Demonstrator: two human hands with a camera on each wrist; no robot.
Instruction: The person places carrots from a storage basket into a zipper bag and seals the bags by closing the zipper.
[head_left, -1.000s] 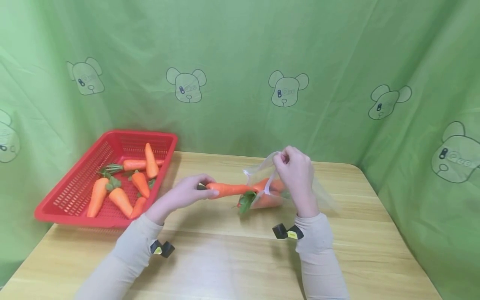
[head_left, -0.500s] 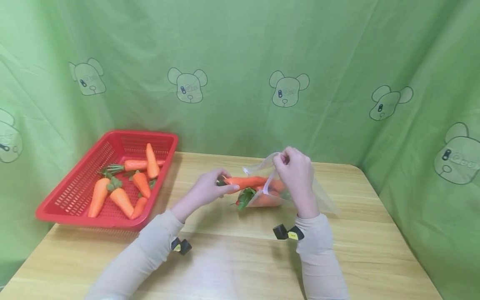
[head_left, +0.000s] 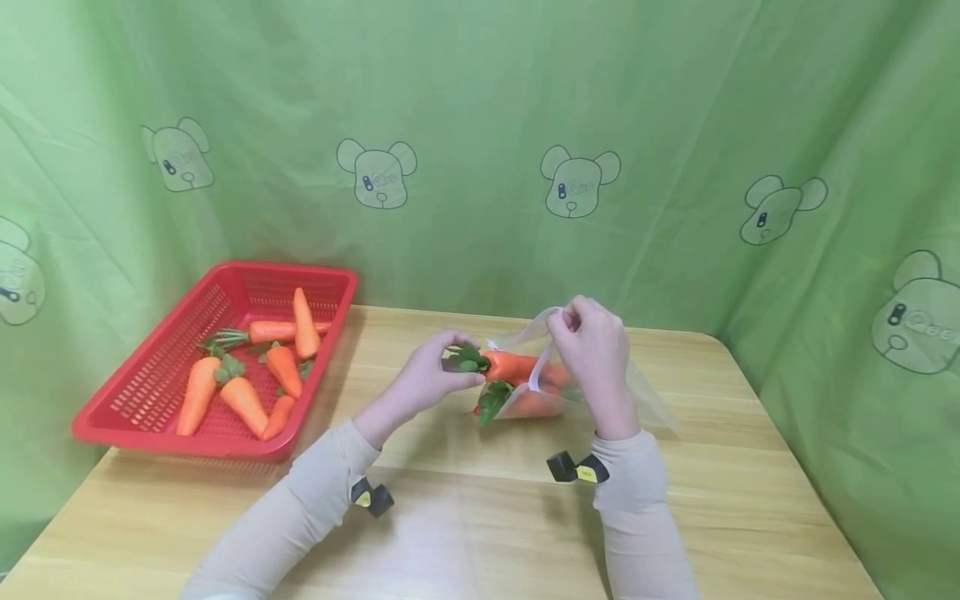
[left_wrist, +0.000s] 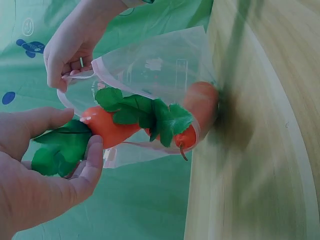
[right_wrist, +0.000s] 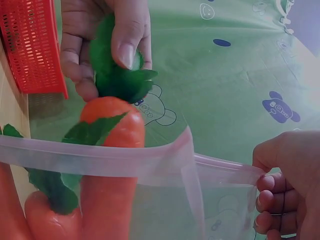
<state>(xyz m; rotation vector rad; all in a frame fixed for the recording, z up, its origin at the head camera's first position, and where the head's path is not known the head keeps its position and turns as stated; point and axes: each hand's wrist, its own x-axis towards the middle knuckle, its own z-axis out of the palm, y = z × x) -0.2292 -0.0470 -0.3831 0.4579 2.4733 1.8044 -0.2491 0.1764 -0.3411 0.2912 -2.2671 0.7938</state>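
My left hand (head_left: 429, 377) holds a carrot (right_wrist: 112, 130) by its leafy green top, thumb on one side and fingers on the other. The body of this carrot runs through the mouth of a clear zip bag (right_wrist: 217, 200). With thumb and fingertips, my right hand (head_left: 594, 350) pinches the bag's rim at one end, and the mouth gapes. Other carrots lie inside the bag; one (left_wrist: 201, 100) rests low, near the table, its leaves (left_wrist: 172, 120) poking out of the mouth. My palm hides part of the held leaves in the head view.
To the left stands a red plastic basket (head_left: 82, 427) with several carrots (head_left: 243, 404) in it. The wooden table (head_left: 465, 533) extends in front of the bag. A green curtain (head_left: 480, 242) with bear-head prints hangs along the back and sides.
My left hand has moved right, pushing the carrot tip-first into the bag until mostly its top and leaves show outside. The right hand stays at the rim.
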